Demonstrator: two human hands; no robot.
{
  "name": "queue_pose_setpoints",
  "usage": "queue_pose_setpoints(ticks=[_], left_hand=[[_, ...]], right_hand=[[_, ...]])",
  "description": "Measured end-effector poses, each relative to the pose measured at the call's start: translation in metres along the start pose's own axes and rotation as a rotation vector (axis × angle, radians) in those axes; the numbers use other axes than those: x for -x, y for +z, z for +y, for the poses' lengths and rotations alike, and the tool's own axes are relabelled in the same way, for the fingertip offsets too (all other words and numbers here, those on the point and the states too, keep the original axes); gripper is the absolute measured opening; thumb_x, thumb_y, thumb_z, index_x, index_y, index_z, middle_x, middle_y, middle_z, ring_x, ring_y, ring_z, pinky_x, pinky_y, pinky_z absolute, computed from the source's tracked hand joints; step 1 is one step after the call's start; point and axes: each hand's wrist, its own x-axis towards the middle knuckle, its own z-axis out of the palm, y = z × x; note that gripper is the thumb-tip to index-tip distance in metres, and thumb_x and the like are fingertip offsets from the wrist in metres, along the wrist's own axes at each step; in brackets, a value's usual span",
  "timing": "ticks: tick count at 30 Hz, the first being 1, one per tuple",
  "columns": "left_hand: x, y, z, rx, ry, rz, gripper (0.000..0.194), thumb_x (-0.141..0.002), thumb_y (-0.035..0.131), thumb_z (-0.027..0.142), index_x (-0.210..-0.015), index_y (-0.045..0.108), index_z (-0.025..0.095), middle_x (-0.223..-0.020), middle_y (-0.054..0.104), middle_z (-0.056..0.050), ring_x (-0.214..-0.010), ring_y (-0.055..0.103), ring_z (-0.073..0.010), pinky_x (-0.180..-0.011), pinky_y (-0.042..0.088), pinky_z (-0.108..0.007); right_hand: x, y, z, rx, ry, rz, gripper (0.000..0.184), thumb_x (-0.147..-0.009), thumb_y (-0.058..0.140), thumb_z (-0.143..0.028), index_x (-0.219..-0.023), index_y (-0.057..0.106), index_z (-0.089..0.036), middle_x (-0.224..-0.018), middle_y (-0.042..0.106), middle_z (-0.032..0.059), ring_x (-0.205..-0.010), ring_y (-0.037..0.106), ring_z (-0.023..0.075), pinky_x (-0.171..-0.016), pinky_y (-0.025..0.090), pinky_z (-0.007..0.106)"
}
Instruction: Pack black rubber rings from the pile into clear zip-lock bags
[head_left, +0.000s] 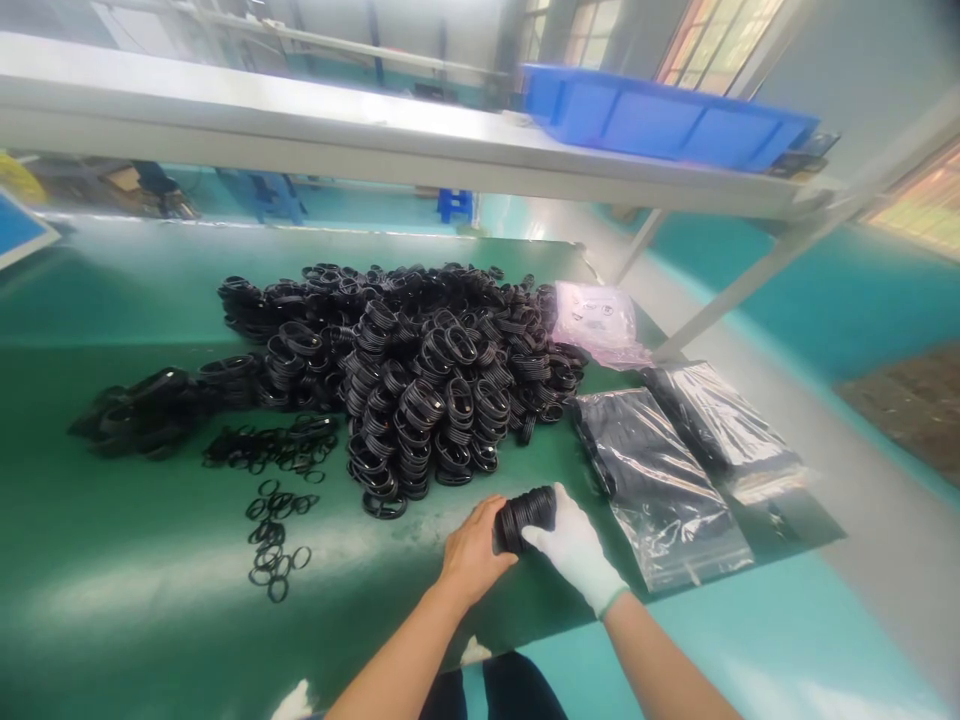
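Observation:
Between my two hands is a short stack of black coiled cables (525, 517), held just above the green table near its front edge. My bare left hand (478, 550) grips the stack's left end, thumb below and fingers over the top. On the other end my right hand (574, 545), in a white glove with a green cuff, is wrapped round it. Beyond them rises a large heap of black coiled cables (420, 400), many bundled in oval loops. Small black rings (277, 545) lie loose to the left of my hands.
Clear plastic bags with black contents (660, 480) lie at the right, beside a pinkish plastic bag (596, 320). Dark blurred items (142, 412) sit left on the green table (150, 560). A white shelf (337, 140) spans above, bearing a blue bin (660, 120).

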Motion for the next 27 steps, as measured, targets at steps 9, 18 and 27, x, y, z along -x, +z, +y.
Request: queue_pose_setpoints(ticks=[9, 18, 27], left_hand=[[-0.002, 0.004, -0.002, -0.029, -0.009, -0.005, 0.076, -0.058, 0.067, 0.023, -0.127, 0.037, 0.03, -0.139, 0.034, 0.002, -0.121, 0.039, -0.0234, -0.099, 0.032, -0.037], [-0.005, 0.005, -0.005, -0.051, 0.014, -0.014, 0.069, -0.062, 0.06, 0.019, -0.127, 0.037, 0.029, -0.139, 0.034, 0.003, -0.122, 0.037, -0.0201, -0.1, 0.031, -0.033], [-0.009, 0.004, -0.004, -0.085, -0.013, -0.032, 0.069, -0.062, 0.052, 0.014, -0.128, 0.036, 0.026, -0.139, 0.033, 0.002, -0.124, 0.034, -0.017, -0.099, 0.032, -0.03]], right_hand=[[0.011, 0.017, -0.021, 0.059, 0.093, 0.087, 0.107, -0.059, 0.058, -0.054, -0.136, 0.008, 0.001, -0.125, 0.042, 0.0243, -0.114, 0.04, 0.0359, -0.09, 0.033, 0.041], [0.014, 0.03, -0.016, 0.005, 0.086, 0.132, 0.109, -0.056, 0.063, -0.048, -0.137, 0.004, -0.005, -0.139, 0.023, 0.0218, -0.122, 0.032, 0.0348, -0.093, 0.032, 0.04], [0.012, 0.036, -0.029, 0.063, 0.088, 0.17, 0.108, -0.055, 0.061, -0.048, -0.137, 0.007, -0.003, -0.133, 0.031, 0.0236, -0.116, 0.036, 0.0369, -0.097, 0.026, 0.043]])
